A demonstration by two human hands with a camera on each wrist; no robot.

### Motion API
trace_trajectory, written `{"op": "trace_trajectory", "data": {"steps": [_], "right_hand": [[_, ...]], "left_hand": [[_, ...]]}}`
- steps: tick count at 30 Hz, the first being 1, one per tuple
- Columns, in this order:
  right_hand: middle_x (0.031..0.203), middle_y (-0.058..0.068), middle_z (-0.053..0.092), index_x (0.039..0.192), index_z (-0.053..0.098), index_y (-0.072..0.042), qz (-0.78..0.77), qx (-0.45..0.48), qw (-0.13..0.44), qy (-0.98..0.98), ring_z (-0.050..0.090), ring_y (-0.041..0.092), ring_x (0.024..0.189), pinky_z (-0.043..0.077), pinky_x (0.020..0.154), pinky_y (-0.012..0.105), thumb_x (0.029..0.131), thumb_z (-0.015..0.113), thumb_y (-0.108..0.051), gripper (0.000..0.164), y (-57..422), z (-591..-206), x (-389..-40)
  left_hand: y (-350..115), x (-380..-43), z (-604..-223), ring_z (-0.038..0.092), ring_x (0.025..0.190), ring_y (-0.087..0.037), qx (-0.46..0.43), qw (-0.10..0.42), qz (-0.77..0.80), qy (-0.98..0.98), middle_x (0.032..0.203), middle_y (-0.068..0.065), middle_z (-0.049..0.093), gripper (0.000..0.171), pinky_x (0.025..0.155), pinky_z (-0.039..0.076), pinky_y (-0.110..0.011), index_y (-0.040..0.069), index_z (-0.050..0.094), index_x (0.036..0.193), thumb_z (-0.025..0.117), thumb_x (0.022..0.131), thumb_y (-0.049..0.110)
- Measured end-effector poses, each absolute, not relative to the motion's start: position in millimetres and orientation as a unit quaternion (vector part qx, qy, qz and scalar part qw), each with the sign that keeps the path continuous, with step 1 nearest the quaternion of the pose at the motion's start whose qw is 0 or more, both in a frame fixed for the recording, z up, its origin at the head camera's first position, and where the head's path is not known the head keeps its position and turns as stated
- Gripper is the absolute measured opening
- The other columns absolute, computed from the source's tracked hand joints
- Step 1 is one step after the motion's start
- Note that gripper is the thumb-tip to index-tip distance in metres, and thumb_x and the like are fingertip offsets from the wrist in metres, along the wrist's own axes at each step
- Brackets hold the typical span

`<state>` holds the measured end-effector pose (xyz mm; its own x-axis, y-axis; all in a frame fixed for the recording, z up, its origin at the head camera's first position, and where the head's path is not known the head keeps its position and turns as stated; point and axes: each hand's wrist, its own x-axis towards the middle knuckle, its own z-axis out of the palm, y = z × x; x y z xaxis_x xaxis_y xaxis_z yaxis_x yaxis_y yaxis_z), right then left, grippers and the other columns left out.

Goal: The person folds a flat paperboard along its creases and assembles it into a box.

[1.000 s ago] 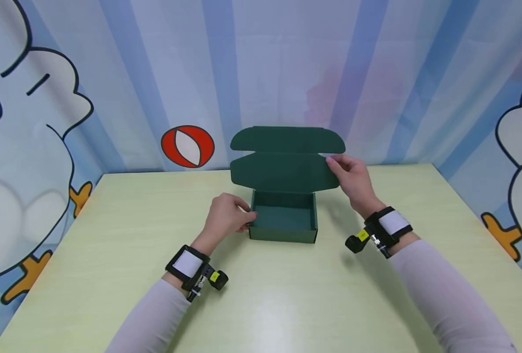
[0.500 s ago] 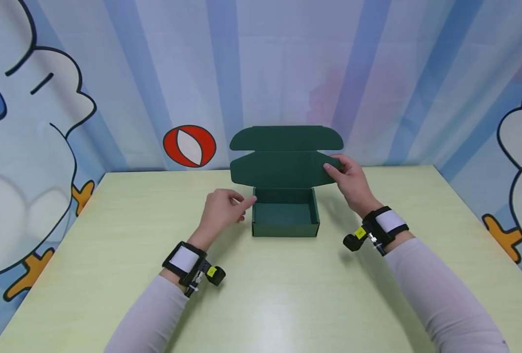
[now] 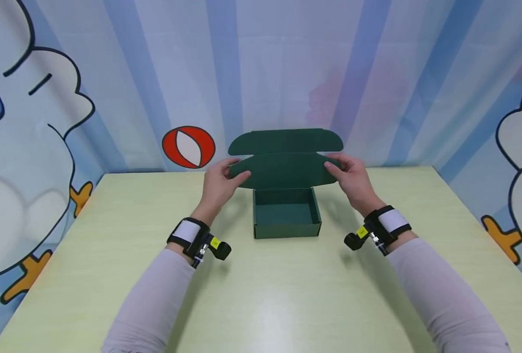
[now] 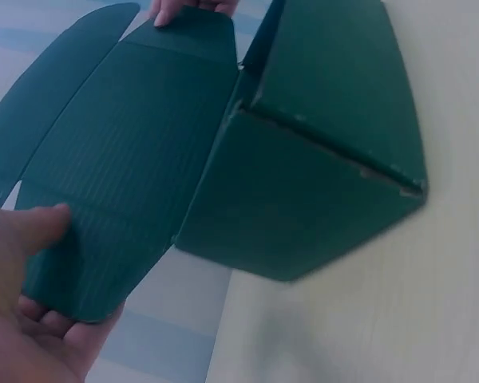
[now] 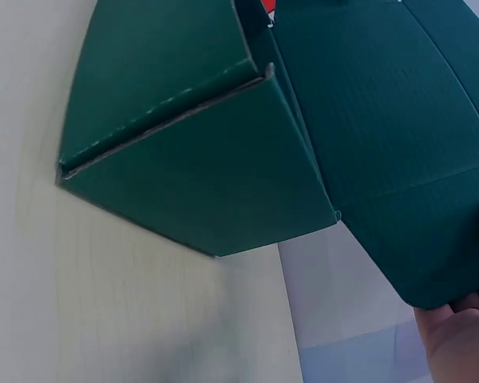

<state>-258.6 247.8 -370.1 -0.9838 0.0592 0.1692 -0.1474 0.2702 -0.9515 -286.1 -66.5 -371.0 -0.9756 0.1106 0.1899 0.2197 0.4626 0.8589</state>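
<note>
A green cardboard box (image 3: 287,230) stands on the table with its lid (image 3: 287,170) raised at the back and its inside in view. The lid's front flap (image 3: 285,142) rises above it. My left hand (image 3: 218,186) pinches the lid's left side flap (image 4: 88,271), thumb on the inner face and fingers behind. At the other end, my right hand (image 3: 353,181) pinches the right side flap (image 5: 431,247) in the same way. In the left wrist view the box's outer side wall (image 4: 279,191) shows between the lid and the table.
The pale wooden table (image 3: 265,294) extends around the box. Behind it hangs a blue striped curtain (image 3: 278,73) printed with a red and white ball (image 3: 188,147) and cartoon figures. Each wrist wears a strapped camera, such as the left one (image 3: 220,249).
My left hand has left the box's left wall and moved up to the lid's left side flap, which it now grips. The right hand stays on the right flap, its thumb slightly lower.
</note>
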Motion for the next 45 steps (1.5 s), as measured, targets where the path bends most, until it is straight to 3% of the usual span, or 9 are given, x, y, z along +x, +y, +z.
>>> {"op": "trace_trajectory", "data": {"steps": [4, 9, 14, 19, 22, 25, 36, 42, 45], "right_hand": [[0.072, -0.011, 0.048, 0.137, 0.058, -0.005, 0.592, 0.026, 0.082, -0.801, 0.04, 0.009, 0.071, 0.037, 0.062, 0.02, 0.1, 0.06, -0.024, 0.042, 244.9, -371.3, -256.1], [0.06, -0.009, 0.031, 0.138, 0.058, -0.011, 0.575, 0.041, 0.1, -0.811, 0.029, 0.011, 0.055, 0.031, 0.054, 0.025, 0.099, 0.06, -0.024, 0.042, 245.8, -370.2, -249.5], [0.056, -0.009, 0.029, 0.14, 0.057, -0.013, 0.562, 0.044, 0.124, -0.817, 0.028, 0.012, 0.048, 0.031, 0.051, 0.028, 0.1, 0.059, -0.023, 0.041, 240.3, -369.6, -231.0], [0.068, -0.003, 0.049, 0.14, 0.057, -0.014, 0.562, 0.019, 0.15, -0.813, 0.036, 0.01, 0.054, 0.032, 0.049, 0.025, 0.1, 0.059, -0.027, 0.042, 229.5, -376.7, -221.5], [0.105, 0.008, 0.069, 0.141, 0.055, -0.014, 0.566, 0.018, 0.155, -0.809, 0.05, 0.002, 0.073, 0.042, 0.059, 0.012, 0.101, 0.057, -0.028, 0.043, 223.1, -377.6, -217.6], [0.137, 0.011, 0.062, 0.142, 0.054, -0.014, 0.568, 0.014, 0.153, -0.808, 0.056, -0.002, 0.093, 0.048, 0.076, 0.005, 0.101, 0.057, -0.03, 0.044, 219.3, -378.7, -213.9], [0.148, 0.002, 0.053, 0.138, 0.059, -0.015, 0.625, 0.007, 0.167, -0.762, 0.053, 0.019, 0.133, 0.054, 0.094, 0.025, 0.102, 0.052, -0.035, 0.042, 208.8, -386.6, -204.6], [0.147, 0.01, 0.053, 0.145, 0.051, -0.016, 0.654, 0.021, 0.146, -0.742, 0.058, 0.017, 0.126, 0.056, 0.087, 0.025, 0.101, 0.056, -0.031, 0.047, 212.2, -387.4, -204.7], [0.151, 0.011, 0.05, 0.148, 0.047, -0.016, 0.658, 0.029, 0.123, -0.742, 0.058, 0.01, 0.124, 0.057, 0.085, 0.022, 0.101, 0.056, -0.032, 0.051, 216.3, -385.5, -206.2]], "left_hand": [[-59.3, -281.1, -375.0, 0.052, 0.074, -0.026, -0.099, 0.074, -0.497, -0.859, 0.068, -0.011, 0.052, 0.027, 0.062, 0.041, -0.031, 0.005, 0.069, 0.091, 0.065, 0.096, 0.03], [-49.7, -272.5, -375.2, 0.047, 0.063, -0.023, -0.11, 0.106, -0.495, -0.855, 0.058, -0.004, 0.039, 0.04, 0.054, 0.033, -0.028, 0.007, 0.051, 0.065, 0.063, 0.097, 0.027], [-36.8, -262.4, -375.7, 0.056, 0.064, -0.022, -0.128, 0.122, -0.464, -0.868, 0.06, -0.009, 0.054, 0.026, 0.051, 0.039, -0.024, 0.003, 0.074, 0.104, 0.058, 0.101, 0.023], [-28.2, -255.0, -374.2, 0.066, 0.074, -0.026, -0.134, 0.13, -0.438, -0.879, 0.078, -0.017, 0.069, 0.038, 0.054, 0.049, -0.026, 0.003, 0.06, 0.135, 0.055, 0.102, 0.02], [-25.5, -253.1, -373.7, 0.071, 0.095, -0.029, -0.131, 0.138, -0.437, -0.879, 0.109, -0.017, 0.074, 0.039, 0.073, 0.06, -0.033, 0.003, 0.059, 0.136, 0.056, 0.101, 0.019], [-23.9, -251.2, -374.7, 0.069, 0.111, -0.03, -0.126, 0.135, -0.446, -0.876, 0.127, -0.016, 0.068, 0.04, 0.09, 0.059, -0.038, 0.003, 0.059, 0.136, 0.057, 0.1, 0.02], [-15.5, -244.3, -381.8, 0.068, 0.115, -0.026, -0.118, 0.121, -0.503, -0.847, 0.132, -0.013, 0.066, 0.051, 0.094, 0.057, -0.039, 0.005, 0.056, 0.14, 0.059, 0.099, 0.035], [-17.1, -242.3, -383.5, 0.059, 0.077, -0.027, -0.09, 0.094, -0.563, -0.816, 0.078, -0.018, 0.063, 0.05, 0.064, 0.047, -0.028, -0.001, 0.072, 0.105, 0.045, 0.104, 0.042], [-21.3, -243.3, -383.6, 0.054, 0.076, -0.025, -0.083, 0.078, -0.586, -0.802, 0.078, -0.017, 0.059, 0.049, 0.064, 0.044, -0.027, 0.0, 0.072, 0.098, 0.044, 0.105, 0.04]]}}
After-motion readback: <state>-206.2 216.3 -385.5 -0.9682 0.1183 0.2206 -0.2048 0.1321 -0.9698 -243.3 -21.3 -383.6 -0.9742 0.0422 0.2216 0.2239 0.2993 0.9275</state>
